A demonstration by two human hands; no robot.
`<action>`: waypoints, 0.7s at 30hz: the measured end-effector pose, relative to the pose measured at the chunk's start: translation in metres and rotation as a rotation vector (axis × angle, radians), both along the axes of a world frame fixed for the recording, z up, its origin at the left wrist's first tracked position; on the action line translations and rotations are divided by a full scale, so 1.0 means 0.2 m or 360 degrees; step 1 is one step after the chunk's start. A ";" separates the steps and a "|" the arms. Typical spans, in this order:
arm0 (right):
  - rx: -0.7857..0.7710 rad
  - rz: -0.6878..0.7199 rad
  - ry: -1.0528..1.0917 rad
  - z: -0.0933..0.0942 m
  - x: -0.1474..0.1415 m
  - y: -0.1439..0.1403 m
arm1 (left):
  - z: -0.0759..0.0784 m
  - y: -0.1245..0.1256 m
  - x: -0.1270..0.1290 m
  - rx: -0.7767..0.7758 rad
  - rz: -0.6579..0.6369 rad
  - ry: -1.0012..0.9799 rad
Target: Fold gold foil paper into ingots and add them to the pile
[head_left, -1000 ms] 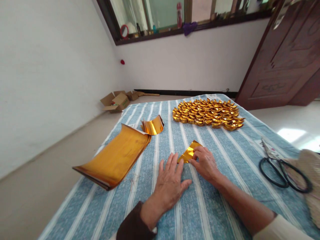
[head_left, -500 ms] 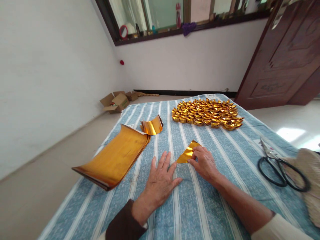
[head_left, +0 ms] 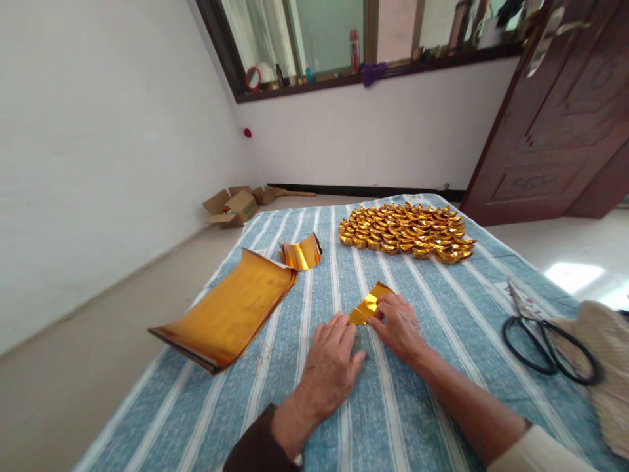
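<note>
A small folded piece of gold foil paper (head_left: 367, 307) lies on the blue and white striped cloth. My right hand (head_left: 400, 328) pinches its right side between thumb and curled fingers. Flat on the cloth, my left hand (head_left: 330, 364) has its fingers stretched and the thumb apart, with the fingertips at the paper's left corner. Whether those fingertips press on the paper I cannot tell. Left of my hands is a curved stack of large gold foil sheets (head_left: 230, 301), and just behind it a smaller curled stack of gold foil pieces (head_left: 301, 254).
Many folded gold foil ingots (head_left: 407, 229) sit in packed rows at the far side of the cloth (head_left: 275, 406). Black-handled scissors (head_left: 550, 347) lie at the right by a beige knitted item (head_left: 602, 367). Cardboard boxes (head_left: 236, 206) are on the floor, and a brown door (head_left: 555, 131) stands behind.
My left hand has shifted right, its fingers drawn closer together by the paper. My right hand keeps its pinch on the paper. The camera view has tilted up slightly.
</note>
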State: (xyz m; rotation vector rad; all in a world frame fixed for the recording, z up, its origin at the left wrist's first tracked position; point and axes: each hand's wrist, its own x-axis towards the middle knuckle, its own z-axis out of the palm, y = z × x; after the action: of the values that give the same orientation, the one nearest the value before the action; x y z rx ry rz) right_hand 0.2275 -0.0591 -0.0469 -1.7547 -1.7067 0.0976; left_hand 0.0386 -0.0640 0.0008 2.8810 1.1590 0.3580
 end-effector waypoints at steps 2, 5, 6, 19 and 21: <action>0.0025 -0.0009 -0.0029 -0.01 0.00 0.00 | -0.01 -0.01 0.06 -0.0123 -0.0091 0.0012; 0.0062 -0.0015 -0.0064 -0.02 -0.01 0.00 | -0.02 -0.02 0.12 -0.0225 -0.0056 0.0072; 0.0086 -0.0012 -0.0066 -0.03 -0.01 0.00 | -0.02 -0.01 0.12 -0.0250 -0.0032 0.0096; 0.0173 -0.0235 0.0063 -0.03 0.17 0.07 | -0.01 0.10 0.07 -0.0227 -0.0196 -0.0042; 0.0149 -0.0207 0.0086 -0.03 0.17 0.07 | -0.01 0.13 0.06 -0.0212 -0.0239 -0.0081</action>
State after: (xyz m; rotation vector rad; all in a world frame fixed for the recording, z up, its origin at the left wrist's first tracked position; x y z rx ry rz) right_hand 0.2608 -0.0442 -0.0538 -1.7719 -1.5300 0.0074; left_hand 0.0504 -0.0381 -0.0009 2.8033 0.9144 0.3338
